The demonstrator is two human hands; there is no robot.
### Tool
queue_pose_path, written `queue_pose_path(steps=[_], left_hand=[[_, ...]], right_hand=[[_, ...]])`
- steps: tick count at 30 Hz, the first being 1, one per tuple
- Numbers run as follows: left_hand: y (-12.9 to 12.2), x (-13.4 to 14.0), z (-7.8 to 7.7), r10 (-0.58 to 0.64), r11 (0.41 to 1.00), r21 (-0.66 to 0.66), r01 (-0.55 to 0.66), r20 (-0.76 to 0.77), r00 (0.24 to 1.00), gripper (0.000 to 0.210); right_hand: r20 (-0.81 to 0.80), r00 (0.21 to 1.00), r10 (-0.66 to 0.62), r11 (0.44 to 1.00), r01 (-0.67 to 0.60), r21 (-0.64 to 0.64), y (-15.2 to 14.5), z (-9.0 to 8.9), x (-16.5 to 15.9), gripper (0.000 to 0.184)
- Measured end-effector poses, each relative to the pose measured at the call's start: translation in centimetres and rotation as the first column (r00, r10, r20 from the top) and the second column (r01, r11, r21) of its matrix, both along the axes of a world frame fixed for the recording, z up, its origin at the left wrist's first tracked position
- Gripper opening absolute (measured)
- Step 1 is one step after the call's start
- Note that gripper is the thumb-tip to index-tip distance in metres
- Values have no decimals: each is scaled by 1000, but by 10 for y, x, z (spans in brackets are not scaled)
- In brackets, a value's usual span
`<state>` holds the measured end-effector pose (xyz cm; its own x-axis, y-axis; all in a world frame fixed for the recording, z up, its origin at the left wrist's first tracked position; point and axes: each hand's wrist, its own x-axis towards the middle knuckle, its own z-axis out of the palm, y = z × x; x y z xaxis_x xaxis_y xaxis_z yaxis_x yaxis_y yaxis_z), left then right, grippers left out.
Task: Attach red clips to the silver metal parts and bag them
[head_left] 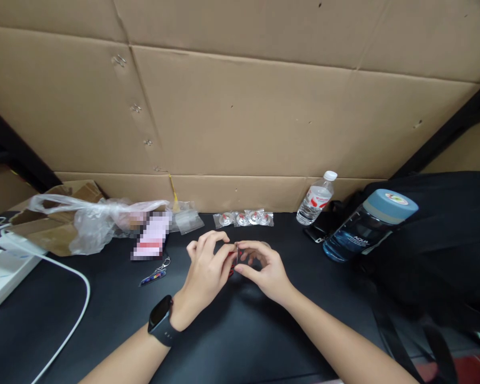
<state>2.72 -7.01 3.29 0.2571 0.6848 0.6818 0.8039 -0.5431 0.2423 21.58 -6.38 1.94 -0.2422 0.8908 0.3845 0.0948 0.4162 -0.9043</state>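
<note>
Across the back of our view stands a wall of creased brown cardboard (244, 117), and below it spreads a black tabletop (116, 330). A bulky black bag (432, 240) fills the right side. Into the middle reach our two bare hands, the left hand (206, 266) and the right hand (268, 269), meeting just above the tabletop. Near the bag leans a blue-lidded bottle (362, 226) marked AQUA, and behind it to the left, tilted near the cardboard, a clear water bottle (314, 202) with a white cap. On the far left we have a crumpled plastic bag (90, 229) and a white box (8, 272) with a white cable (82, 312) curving off toward us. Beside the plastic bag lies a pinkish card (154, 234), partly pixelated. A row of clear packets (244, 217) with silvery and red contents sits at the foot of the cardboard. We wear a dark watch (162, 318) on the left wrist, and a small keychain (155, 274) lies near the card. Smallest is the thin piece (237, 255), edge-on between our hands: right thumb and forefinger pinch its ends, left fingertips close against its other side, partly hiding it and some red.
</note>
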Motion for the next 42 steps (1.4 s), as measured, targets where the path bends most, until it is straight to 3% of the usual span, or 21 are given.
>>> queue_pose_path(steps=[4,7,11,17,21,29,35,42], left_hand=[[0,0,0,2,1000,0,-2,-9,1000,15],[0,-1,2,3,1000,5,-3,-25,1000,15],[-1,0,1,-9,1000,-1,9,-26,1000,14],[-3,7,1,-20,998,-53,20,10,1000,15],[-4,7,6,-15,991,-135,24,71,997,21],[1,5,1,-132,958,-266,109,-68,989,28],[23,-16,-10,-79,949,-311,56,-63,995,30],[48,-43,-30,-249,893,-415,173,-138,959,27]], right_hand=[[48,999,15,1000,-14,-25,4,3,4,41],[151,988,23,999,-26,21,5,13,12,18],[277,960,31,995,-55,80,3,25,17,23],[259,965,49,998,-57,21,5,19,16,21],[313,950,9,997,-31,65,9,20,20,14],[332,943,-3,994,-32,102,9,25,25,14],[404,903,-146,979,72,193,26,11,31,14],[490,835,-249,960,147,237,45,-13,28,14]])
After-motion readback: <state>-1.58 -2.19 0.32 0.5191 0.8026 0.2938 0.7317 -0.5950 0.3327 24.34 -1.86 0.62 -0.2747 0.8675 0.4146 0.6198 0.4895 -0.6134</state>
